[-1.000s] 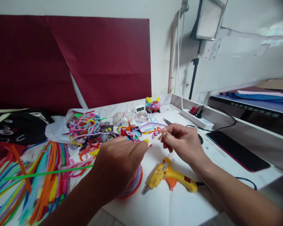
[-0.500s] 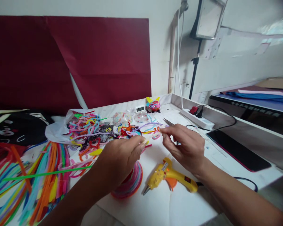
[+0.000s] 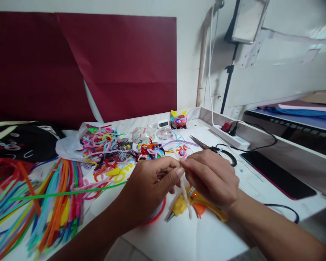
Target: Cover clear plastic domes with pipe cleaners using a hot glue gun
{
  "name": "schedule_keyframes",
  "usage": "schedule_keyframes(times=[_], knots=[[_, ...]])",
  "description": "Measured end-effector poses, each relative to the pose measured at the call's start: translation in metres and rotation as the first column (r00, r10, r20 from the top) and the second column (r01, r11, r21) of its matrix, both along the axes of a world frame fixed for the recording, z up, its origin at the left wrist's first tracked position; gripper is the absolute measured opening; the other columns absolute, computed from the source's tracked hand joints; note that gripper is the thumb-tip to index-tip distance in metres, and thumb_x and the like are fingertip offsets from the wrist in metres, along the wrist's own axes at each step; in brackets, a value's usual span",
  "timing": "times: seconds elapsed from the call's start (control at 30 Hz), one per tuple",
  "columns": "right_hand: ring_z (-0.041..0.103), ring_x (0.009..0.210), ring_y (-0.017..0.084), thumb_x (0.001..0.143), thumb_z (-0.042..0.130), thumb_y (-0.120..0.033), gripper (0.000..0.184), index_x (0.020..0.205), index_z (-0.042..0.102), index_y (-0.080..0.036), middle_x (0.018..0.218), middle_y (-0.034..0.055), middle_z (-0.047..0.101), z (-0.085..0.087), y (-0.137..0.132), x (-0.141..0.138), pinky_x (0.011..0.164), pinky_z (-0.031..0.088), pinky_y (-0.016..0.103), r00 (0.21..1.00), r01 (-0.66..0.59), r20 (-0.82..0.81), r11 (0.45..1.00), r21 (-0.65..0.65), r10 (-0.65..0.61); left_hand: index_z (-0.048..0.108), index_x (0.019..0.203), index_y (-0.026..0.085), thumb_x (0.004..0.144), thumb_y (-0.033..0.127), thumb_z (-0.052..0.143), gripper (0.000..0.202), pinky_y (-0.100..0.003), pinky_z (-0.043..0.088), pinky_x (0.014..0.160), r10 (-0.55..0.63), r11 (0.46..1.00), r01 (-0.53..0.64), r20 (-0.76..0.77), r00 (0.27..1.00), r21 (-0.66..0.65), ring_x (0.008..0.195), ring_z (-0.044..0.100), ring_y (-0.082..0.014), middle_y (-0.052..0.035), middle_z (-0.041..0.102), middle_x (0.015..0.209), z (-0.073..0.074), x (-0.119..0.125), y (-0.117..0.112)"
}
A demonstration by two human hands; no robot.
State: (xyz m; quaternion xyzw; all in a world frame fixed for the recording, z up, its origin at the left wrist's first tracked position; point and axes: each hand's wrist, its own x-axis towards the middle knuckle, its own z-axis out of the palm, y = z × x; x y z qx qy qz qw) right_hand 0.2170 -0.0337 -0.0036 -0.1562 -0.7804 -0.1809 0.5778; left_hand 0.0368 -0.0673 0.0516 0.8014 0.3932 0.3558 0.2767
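A whitish pipe cleaner (image 3: 185, 197) runs between my two hands, its lower end hanging in front of the yellow glue gun (image 3: 179, 206). My left hand (image 3: 154, 186) pinches it between thumb and forefinger. Close against those fingertips, my right hand (image 3: 213, 177) is closed on the same pipe cleaner. Under my left hand lies a round coil of pink and red pipe cleaners (image 3: 161, 214), mostly covered. The glue gun rests on white paper with a small red light showing; my right hand hides part of it. Scissors (image 3: 203, 145) lie behind my right hand.
Bundled coloured pipe cleaners (image 3: 61, 195) spread at left, with a tangled heap (image 3: 99, 143) in a plastic bag behind. A yellow-eared ornament (image 3: 178, 120) and small timer (image 3: 163, 124) stand at the back. At right are a power strip (image 3: 230, 137) and a phone (image 3: 278, 174).
My hands, apart before, have come together. The whitish pipe cleaner now shows plainly between them. The whole view has shifted slightly, and my left hand covers more of the coil.
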Motion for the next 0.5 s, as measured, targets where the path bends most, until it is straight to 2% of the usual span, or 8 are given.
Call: schedule_keyframes(times=[0.2, 0.37, 0.5], knots=[[0.069, 0.076, 0.02, 0.084, 0.063, -0.008, 0.034, 0.118, 0.063, -0.014, 0.086, 0.0109, 0.073, -0.005, 0.0, -0.003, 0.066, 0.055, 0.033, 0.996, -0.066, -0.057, 0.997, -0.048, 0.064, 0.064, 0.077, 0.018, 0.092, 0.025, 0.053, 0.02, -0.017, 0.045, 0.052, 0.022, 0.999, -0.021, 0.052, 0.998, -0.029, 0.052, 0.059, -0.0072, 0.006, 0.063, 0.059, -0.004, 0.003, 0.001], [0.067, 0.067, 0.018, 0.083, 0.061, -0.003, 0.024, 0.103, 0.066, -0.014, 0.076, 0.0087, 0.071, 0.002, -0.005, -0.006, 0.062, 0.053, 0.031, 0.992, -0.061, -0.113, 0.992, -0.107, 0.049, 0.064, 0.076, 0.017, 0.091, 0.023, 0.053, 0.019, -0.019, 0.039, 0.053, 0.107, 0.979, -0.096, -0.049, 0.993, 0.181, 0.052, 0.052, -0.0071, 0.0067, 0.056, 0.057, -0.006, 0.004, 0.0], [0.063, 0.065, 0.016, 0.085, 0.06, -0.006, 0.014, 0.095, 0.065, -0.014, 0.072, 0.0068, 0.068, 0.006, -0.01, -0.006, 0.06, 0.05, 0.028, 0.996, -0.032, -0.093, 0.981, -0.189, 0.015, 0.063, 0.075, 0.016, 0.09, 0.018, 0.053, 0.018, -0.019, 0.038, 0.055, 0.115, 0.952, -0.089, -0.073, 0.991, 0.294, 0.054, 0.051, -0.0063, 0.0065, 0.056, 0.06, -0.008, 0.005, 0.001]])
